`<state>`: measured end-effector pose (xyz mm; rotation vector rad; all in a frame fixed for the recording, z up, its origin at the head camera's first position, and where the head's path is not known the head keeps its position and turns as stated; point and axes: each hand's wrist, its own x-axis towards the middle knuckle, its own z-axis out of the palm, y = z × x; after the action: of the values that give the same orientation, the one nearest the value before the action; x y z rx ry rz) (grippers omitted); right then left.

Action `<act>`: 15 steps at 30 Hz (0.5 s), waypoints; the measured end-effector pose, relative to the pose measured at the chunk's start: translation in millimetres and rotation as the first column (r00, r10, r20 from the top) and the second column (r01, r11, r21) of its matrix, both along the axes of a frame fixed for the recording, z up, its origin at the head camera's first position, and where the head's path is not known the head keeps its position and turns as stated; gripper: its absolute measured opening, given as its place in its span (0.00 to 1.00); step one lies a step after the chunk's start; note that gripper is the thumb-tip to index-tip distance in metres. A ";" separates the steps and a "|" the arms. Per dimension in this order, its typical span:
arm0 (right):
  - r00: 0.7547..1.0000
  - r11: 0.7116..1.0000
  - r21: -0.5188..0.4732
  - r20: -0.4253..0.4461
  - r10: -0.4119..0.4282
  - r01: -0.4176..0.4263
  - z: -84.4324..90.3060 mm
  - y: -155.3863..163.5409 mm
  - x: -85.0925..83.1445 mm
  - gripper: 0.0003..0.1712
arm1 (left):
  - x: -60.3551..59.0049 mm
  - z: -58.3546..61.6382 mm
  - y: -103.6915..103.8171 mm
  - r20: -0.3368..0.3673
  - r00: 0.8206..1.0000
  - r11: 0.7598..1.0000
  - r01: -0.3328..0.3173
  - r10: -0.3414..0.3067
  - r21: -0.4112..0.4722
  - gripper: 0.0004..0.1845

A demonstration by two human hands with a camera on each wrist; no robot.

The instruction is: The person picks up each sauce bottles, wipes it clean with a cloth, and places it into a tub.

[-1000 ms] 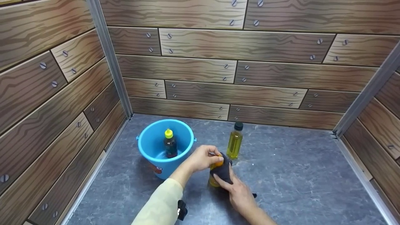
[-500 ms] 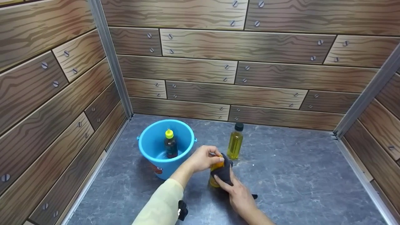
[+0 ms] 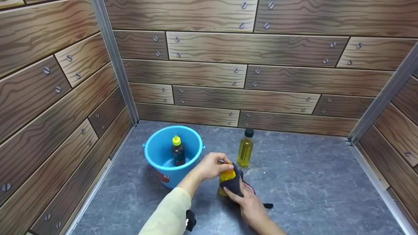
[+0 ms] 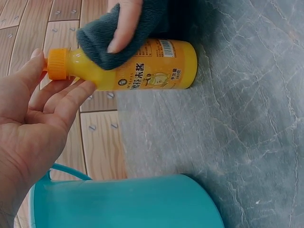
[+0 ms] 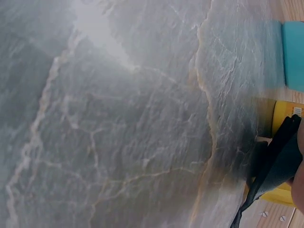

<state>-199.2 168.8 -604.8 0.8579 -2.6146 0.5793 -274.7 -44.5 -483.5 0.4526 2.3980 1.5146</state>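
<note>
The yellow bottle (image 3: pixel 226 179) is standing upright on the grey stone-pattern surface (image 3: pixel 310 192), near the front centre of the booth. The left hand (image 3: pixel 210 166) is pinching the bottle's orange cap (image 4: pixel 57 64) between thumb and fingertips, steadying the top. The right hand (image 3: pixel 249 204) is pressing a dark grey cloth (image 3: pixel 232 182) against the bottle's side, with fingers curled over the fabric; in the left wrist view one finger (image 4: pixel 124 23) is lying across the cloth over the bottle's shoulder. The cloth is wrapping the right-hand face of the bottle and trailing onto the surface at 5 o'clock from it.

A blue bucket (image 3: pixel 153 156) is sitting at 10 o'clock from the yellow bottle, just beside the left forearm. Inside it, a dark bottle with a yellow cap (image 3: pixel 178 151) is standing upright. A green-yellow bottle with a black cap (image 3: pixel 245 148) is standing at 1 o'clock from the yellow bottle, near but apart. Wood-pattern panels (image 3: pixel 228 65) are enclosing the surface on three sides.
</note>
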 end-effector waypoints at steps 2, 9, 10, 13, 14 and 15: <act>1.000 1.000 0.024 0.008 0.006 -0.006 -1.2 2.1 -0.5 0.45 | 0.0 -0.3 0.3 0.009 1.000 1.000 -0.002 0.002 0.001 0.04; 0.999 0.999 0.032 -0.010 0.032 -0.032 -2.4 3.7 -1.0 0.46 | -0.1 -0.5 0.5 -0.022 1.000 1.000 -0.001 0.001 -0.002 0.04; 0.999 0.999 0.034 -0.015 0.038 -0.038 -2.6 3.9 -0.6 0.46 | 0.1 -0.5 0.3 -0.023 1.000 1.000 -0.002 0.001 -0.005 0.04; 0.999 0.998 0.041 -0.012 0.043 -0.042 -3.6 4.5 0.6 0.45 | 0.9 -0.3 0.5 -0.021 1.000 1.000 -0.002 0.002 -0.001 0.04; 0.999 0.998 0.048 -0.002 0.039 -0.039 -3.6 4.6 1.2 0.46 | 1.2 -0.3 0.6 -0.019 1.000 1.000 -0.001 0.001 0.001 0.04; 0.999 0.998 0.055 0.011 0.035 -0.036 -3.5 4.7 1.5 0.47 | 1.5 -0.3 0.6 -0.017 1.000 1.000 -0.002 0.002 0.005 0.05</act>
<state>-197.7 173.5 -608.3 0.9223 -2.6404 0.5239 -273.2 -43.8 -483.8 0.4655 2.4084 1.5246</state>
